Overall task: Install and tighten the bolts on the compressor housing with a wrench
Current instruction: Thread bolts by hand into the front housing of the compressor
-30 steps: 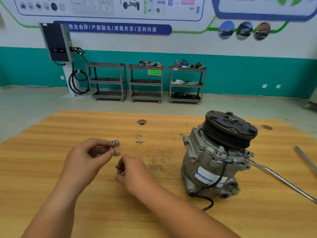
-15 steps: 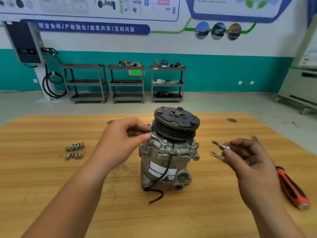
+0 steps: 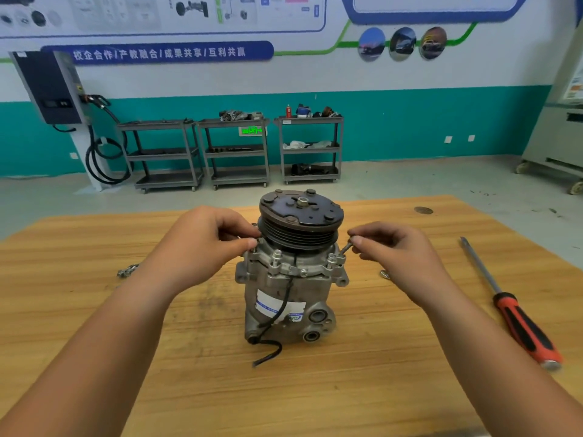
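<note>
A grey compressor (image 3: 288, 291) stands upright in the middle of the wooden table (image 3: 362, 389), its black pulley on top. Two bolts (image 3: 331, 260) stick up from the housing flange at the front. My left hand (image 3: 202, 244) pinches a bolt at the flange's left side, just under the pulley. My right hand (image 3: 397, 253) pinches another bolt (image 3: 345, 247), tilted, with its tip at the flange's right side. Loose bolts (image 3: 127, 270) lie on the table to the left. A wrench end (image 3: 383, 273) peeks out below my right hand.
A long screwdriver (image 3: 517, 313) with a red and black handle lies on the table to the right. Behind the table are three grey shelf carts (image 3: 235, 152), a wall charger with a cable at the left, and a cabinet on wheels at the far right.
Both hands went from the loose bolts to the compressor. The left hand set its bolt at the flange's left side; the right hand then brought its bolt in to the right side.
</note>
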`<action>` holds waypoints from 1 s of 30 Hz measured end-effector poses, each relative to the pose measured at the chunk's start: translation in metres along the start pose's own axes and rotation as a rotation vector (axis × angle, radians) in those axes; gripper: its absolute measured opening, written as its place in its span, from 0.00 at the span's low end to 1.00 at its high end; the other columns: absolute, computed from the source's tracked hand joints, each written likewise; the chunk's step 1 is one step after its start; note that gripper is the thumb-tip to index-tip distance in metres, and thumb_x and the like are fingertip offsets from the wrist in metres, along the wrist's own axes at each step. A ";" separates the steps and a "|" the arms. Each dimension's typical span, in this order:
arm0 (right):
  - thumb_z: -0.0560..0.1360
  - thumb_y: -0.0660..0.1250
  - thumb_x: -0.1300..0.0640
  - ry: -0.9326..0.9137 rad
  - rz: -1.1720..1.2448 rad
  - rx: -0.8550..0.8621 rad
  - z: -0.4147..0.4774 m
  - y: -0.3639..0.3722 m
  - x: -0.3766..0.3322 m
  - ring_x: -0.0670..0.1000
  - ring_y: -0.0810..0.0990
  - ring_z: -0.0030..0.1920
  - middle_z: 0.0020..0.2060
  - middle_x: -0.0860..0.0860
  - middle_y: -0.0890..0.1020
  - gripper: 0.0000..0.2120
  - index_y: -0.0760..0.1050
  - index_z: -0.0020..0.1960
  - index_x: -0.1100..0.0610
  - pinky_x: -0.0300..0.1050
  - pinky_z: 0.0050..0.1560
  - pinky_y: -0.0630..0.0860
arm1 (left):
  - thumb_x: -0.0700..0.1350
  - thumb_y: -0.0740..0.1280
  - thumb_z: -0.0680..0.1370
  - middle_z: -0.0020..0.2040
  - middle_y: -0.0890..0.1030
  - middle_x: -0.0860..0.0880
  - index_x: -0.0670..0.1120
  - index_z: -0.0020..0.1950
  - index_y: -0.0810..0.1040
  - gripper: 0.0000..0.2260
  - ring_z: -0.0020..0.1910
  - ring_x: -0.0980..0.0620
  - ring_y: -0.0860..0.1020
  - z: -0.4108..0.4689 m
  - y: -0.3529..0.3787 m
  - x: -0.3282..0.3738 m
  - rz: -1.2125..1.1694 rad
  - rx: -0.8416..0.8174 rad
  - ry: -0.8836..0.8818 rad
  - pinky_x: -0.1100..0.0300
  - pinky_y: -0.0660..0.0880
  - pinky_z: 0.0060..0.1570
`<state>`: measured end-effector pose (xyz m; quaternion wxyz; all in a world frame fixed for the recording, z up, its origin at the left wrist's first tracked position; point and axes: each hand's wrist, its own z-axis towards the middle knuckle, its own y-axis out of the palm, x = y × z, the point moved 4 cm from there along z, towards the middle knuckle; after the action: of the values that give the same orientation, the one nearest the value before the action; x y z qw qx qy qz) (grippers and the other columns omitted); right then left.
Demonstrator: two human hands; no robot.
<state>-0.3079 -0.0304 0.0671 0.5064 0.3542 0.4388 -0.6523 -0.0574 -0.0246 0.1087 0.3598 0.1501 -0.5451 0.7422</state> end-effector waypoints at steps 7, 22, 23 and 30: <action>0.72 0.71 0.62 -0.051 -0.171 -0.120 0.008 0.002 -0.015 0.42 0.82 0.38 0.35 0.46 0.84 0.08 0.81 0.41 0.48 0.34 0.39 0.79 | 0.45 0.75 0.71 0.36 0.82 0.60 0.57 0.38 0.81 0.07 0.35 0.63 0.76 -0.005 0.007 -0.005 -0.069 0.106 0.032 0.75 0.71 0.34; 0.72 0.72 0.60 0.020 -0.286 -0.193 0.021 0.003 -0.025 0.40 0.81 0.33 0.32 0.47 0.83 0.07 0.80 0.37 0.50 0.32 0.36 0.78 | 0.38 0.74 0.72 0.39 0.84 0.58 0.53 0.40 0.81 0.08 0.40 0.61 0.81 -0.006 0.006 -0.017 -0.234 0.112 -0.011 0.67 0.75 0.41; 0.72 0.71 0.61 0.024 -0.266 -0.191 0.020 0.003 -0.025 0.40 0.81 0.33 0.32 0.47 0.83 0.07 0.80 0.37 0.50 0.31 0.35 0.78 | 0.38 0.73 0.72 0.39 0.84 0.58 0.53 0.41 0.82 0.09 0.40 0.61 0.81 -0.006 0.006 -0.018 -0.240 0.105 -0.010 0.67 0.75 0.41; 0.71 0.72 0.61 0.044 -0.264 -0.202 0.019 0.000 -0.025 0.42 0.81 0.33 0.34 0.51 0.84 0.05 0.81 0.38 0.53 0.32 0.35 0.78 | 0.46 0.75 0.70 0.37 0.81 0.59 0.52 0.42 0.81 0.04 0.32 0.62 0.74 -0.005 0.015 -0.018 -0.252 0.123 0.005 0.71 0.72 0.33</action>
<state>-0.3025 -0.0393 0.0966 0.4398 0.2549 0.5558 -0.6578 -0.0542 -0.0293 0.0852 0.4416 0.2376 -0.4744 0.7235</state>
